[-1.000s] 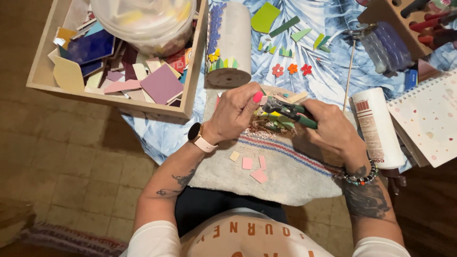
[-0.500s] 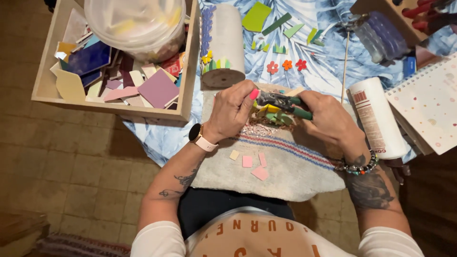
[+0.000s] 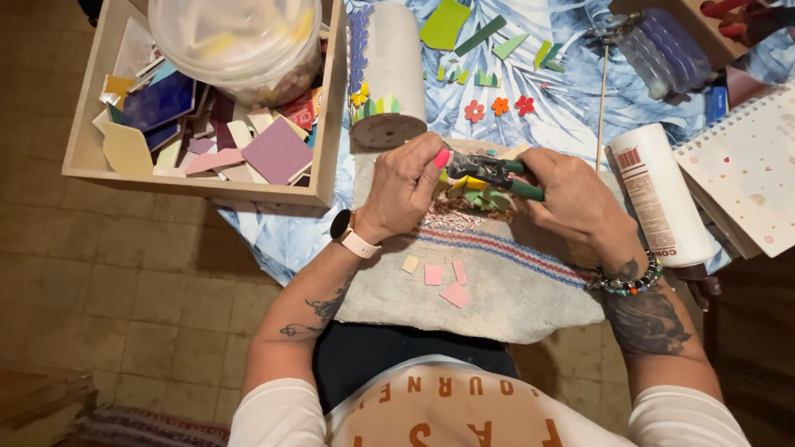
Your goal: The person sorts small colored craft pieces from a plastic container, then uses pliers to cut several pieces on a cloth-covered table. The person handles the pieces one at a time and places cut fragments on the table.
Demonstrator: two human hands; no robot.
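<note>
Both my hands work over the cloth's (image 3: 497, 281) far edge, so chips land on it. My right hand (image 3: 575, 199) grips the nippers (image 3: 489, 172); my left hand (image 3: 406, 186) pinches a small piece at their tip, steadying it

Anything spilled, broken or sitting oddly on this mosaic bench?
Nothing looks damaged or spilled. The right hand grips green-handled nippers while the left hand steadies the work. A few pink tile offcuts lie loose on the striped cloth. The wooden tray overhangs the table edge, looking slightly precarious.
</note>
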